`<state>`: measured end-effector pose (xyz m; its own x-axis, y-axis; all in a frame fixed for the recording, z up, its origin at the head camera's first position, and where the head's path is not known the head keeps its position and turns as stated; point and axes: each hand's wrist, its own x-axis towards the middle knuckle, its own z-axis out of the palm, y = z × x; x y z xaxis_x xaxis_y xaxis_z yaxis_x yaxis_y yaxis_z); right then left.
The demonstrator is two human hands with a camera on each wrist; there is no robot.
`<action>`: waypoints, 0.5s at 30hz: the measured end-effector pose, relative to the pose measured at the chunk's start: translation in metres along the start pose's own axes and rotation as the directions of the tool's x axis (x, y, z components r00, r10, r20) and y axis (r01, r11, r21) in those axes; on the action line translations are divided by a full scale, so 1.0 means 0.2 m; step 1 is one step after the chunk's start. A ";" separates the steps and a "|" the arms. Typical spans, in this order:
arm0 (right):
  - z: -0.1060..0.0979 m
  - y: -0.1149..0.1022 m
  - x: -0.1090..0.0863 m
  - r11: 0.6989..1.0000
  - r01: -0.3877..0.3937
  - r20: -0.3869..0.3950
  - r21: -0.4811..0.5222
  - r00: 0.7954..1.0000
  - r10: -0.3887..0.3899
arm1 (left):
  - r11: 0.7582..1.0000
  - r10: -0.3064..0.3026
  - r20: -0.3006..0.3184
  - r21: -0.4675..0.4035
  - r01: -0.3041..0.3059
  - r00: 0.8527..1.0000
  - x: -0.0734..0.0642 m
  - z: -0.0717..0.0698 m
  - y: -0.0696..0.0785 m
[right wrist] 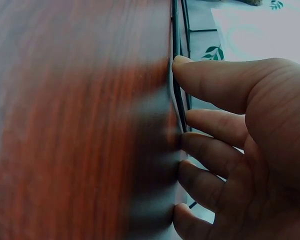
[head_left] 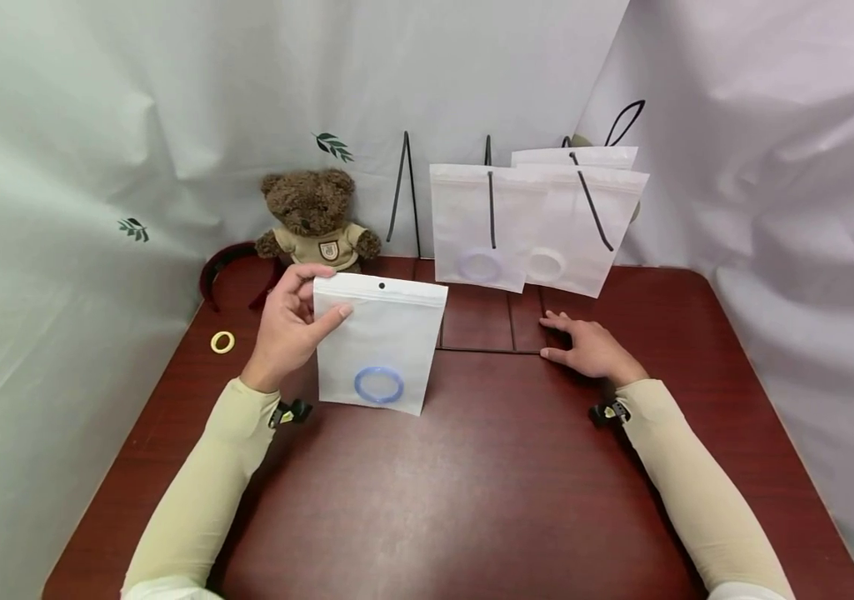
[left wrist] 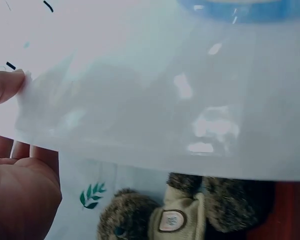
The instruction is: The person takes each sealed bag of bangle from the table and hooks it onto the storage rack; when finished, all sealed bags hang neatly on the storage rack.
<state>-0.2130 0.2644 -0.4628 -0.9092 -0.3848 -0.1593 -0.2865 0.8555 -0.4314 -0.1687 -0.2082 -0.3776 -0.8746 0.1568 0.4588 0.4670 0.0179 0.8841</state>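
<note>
My left hand point(head_left: 287, 325) pinches the upper left corner of a white zip bag point(head_left: 374, 333), thumb in front and fingers behind. A blue ring point(head_left: 379, 384) lies low inside the bag; its edge shows in the left wrist view. Near the bag's top is a small dark hole. My right hand point(head_left: 587, 346) rests with fingers spread at the front right corner of a black wire rack point(head_left: 482, 351). In the right wrist view its thumb tip touches the black wire, the other fingertips lined up beside it.
White bags point(head_left: 471, 217) hang on the rack's hooks at the back, rings visible inside two. A teddy bear point(head_left: 314, 218) sits at back left beside a dark red headband point(head_left: 227, 271). A yellow ring point(head_left: 222, 342) lies at the table's left. White curtains point(head_left: 786, 208) enclose the table.
</note>
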 end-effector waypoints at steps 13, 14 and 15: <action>-0.01 0.00 0.00 1.000 0.012 -0.004 -0.003 1.000 -0.012 | 0.981 0.189 -0.053 -0.020 -0.191 0.980 0.13 0.06 0.09; -0.01 -0.01 0.00 1.000 0.011 -0.004 -0.001 1.000 -0.011 | 0.979 0.202 -0.060 -0.023 -0.203 0.978 0.14 0.07 0.09; -0.01 -0.01 0.00 1.000 0.009 -0.005 0.000 1.000 -0.009 | 0.977 0.211 -0.066 -0.029 -0.213 0.975 0.15 0.07 0.09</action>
<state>-0.2126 0.2638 -0.4600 -0.9081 -0.3905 -0.1512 -0.2943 0.8520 -0.4329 -0.1850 -0.1892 -0.3480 -0.7632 0.0911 0.6397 0.6387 -0.0441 0.7682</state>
